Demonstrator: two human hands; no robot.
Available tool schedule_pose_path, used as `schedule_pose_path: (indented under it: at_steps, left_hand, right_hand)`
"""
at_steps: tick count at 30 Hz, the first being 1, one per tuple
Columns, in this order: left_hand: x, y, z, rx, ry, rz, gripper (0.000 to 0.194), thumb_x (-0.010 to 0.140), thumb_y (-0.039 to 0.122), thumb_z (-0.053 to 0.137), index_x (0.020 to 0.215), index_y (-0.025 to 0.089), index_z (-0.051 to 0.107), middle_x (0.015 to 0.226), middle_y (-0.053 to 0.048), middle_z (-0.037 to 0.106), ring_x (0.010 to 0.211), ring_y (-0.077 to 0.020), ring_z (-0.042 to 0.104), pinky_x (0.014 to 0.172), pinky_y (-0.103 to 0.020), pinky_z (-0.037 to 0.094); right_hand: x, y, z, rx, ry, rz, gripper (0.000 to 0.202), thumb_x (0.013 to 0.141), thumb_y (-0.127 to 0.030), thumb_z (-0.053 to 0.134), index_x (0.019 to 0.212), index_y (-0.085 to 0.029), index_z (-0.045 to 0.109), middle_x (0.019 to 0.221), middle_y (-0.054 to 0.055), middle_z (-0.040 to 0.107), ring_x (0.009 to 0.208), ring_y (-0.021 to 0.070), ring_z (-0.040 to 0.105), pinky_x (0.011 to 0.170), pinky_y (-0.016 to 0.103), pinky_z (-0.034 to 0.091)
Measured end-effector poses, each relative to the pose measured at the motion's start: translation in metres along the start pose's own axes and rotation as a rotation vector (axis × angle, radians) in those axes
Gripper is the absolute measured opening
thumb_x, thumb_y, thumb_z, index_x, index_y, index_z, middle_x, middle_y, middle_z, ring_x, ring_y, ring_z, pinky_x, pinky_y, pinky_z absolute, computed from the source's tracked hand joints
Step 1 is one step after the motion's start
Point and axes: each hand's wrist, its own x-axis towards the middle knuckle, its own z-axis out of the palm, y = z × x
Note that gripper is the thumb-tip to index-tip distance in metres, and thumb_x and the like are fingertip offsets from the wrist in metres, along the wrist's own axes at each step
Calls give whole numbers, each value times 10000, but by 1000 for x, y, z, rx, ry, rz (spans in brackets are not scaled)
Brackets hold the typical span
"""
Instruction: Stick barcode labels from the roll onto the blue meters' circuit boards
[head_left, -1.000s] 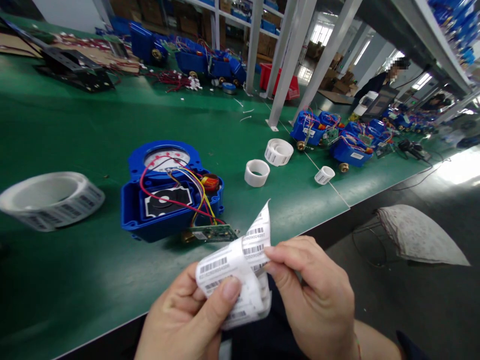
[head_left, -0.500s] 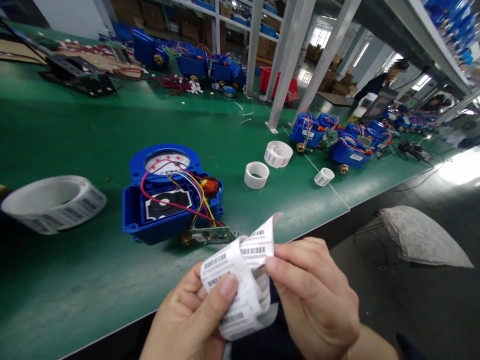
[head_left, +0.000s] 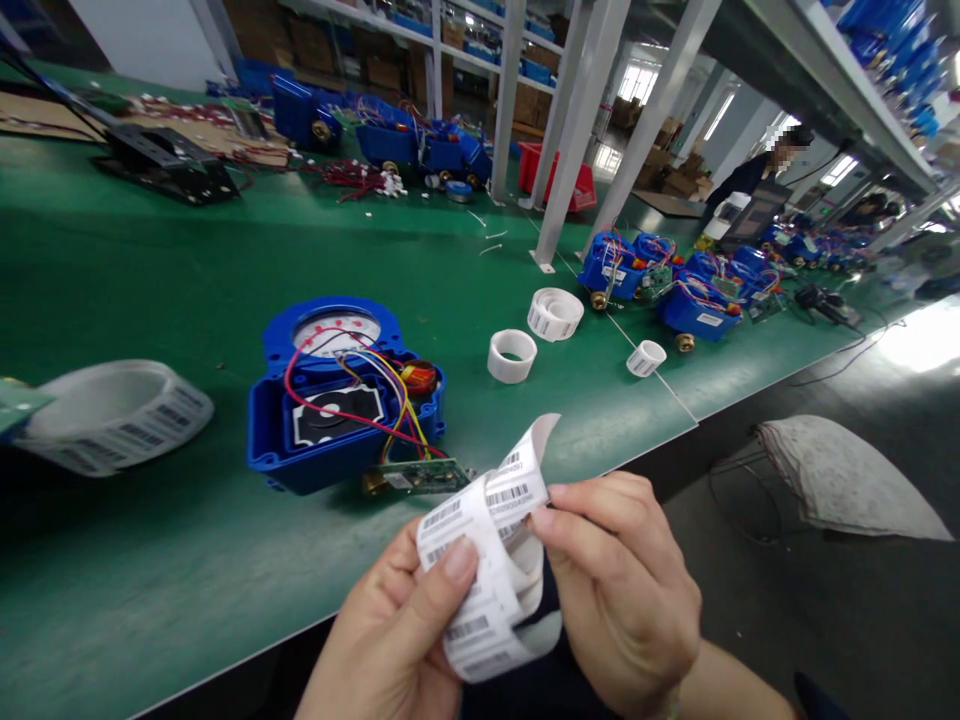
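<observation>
Plainly, the left hand point(head_left: 394, 630) grips a loosely coiled white paper strip of barcode labels point(head_left: 491, 575), thumb flat on its printed face and fingers curled behind, probably to stop the coil springing apart. The right hand point(head_left: 622, 580) pinches the strip's side between thumb and forefinger, seemingly steadying the upturned free end. Both hold it at the near edge of the smooth green work surface point(head_left: 427, 260). Just beyond that edge, an open blue plastic housing point(head_left: 307, 470) lies cavity upward, apparently keeping its thin red and yellow wires point(head_left: 409, 408) accessible; a small green circuit board point(head_left: 424, 476) sits at its near side, partly hidden.
</observation>
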Motion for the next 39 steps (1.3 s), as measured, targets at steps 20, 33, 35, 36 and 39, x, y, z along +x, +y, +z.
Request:
schedule_pose_path:
  at_steps: [20,33,35,36,39]
  left_hand:
    - [12,-11,6,50,-102,6,629,836,295,751,1418,286,513,1257,-79,704,1175,-289,638,1020,-358,490]
    - [31,-14,2,-11,-137,18,481,885,324,686,1353,255,597,1339,-72,663,1281,-268,571,1098,-357,453]
    - [35,-15,1,36,-124,55,427,894,348,670,1306,243,626,1353,-57,654,1280,-236,569,1081,-301,457]
    - [36,-16,0,81,-124,66,415,897,365,663,1291,237,628,1341,-54,661,1264,-224,580,1068,-282,461]
    - [41,-19,-4,325,-129,174,411,906,402,646,1269,217,596,1266,-53,694,1213,-199,611,1065,-261,452]
  right_hand:
    - [3,5,-7,-179,-187,197,137,951,-80,578,875,-184,624,897,39,582,852,166,551,785,287,475]
    - [4,9,-23,-259,-184,108,95,955,-101,583,903,-167,628,1004,60,553,941,175,541,844,306,445]
    - [7,14,-33,-285,-229,66,81,940,-110,607,924,-185,633,1025,47,538,939,157,538,829,276,440]
    - [8,16,-38,-286,-232,74,89,932,-110,615,929,-197,636,1022,37,534,931,147,540,820,265,438]
    - [12,25,-48,-194,-134,212,128,912,-101,631,925,-228,642,997,9,542,905,128,557,793,255,441]
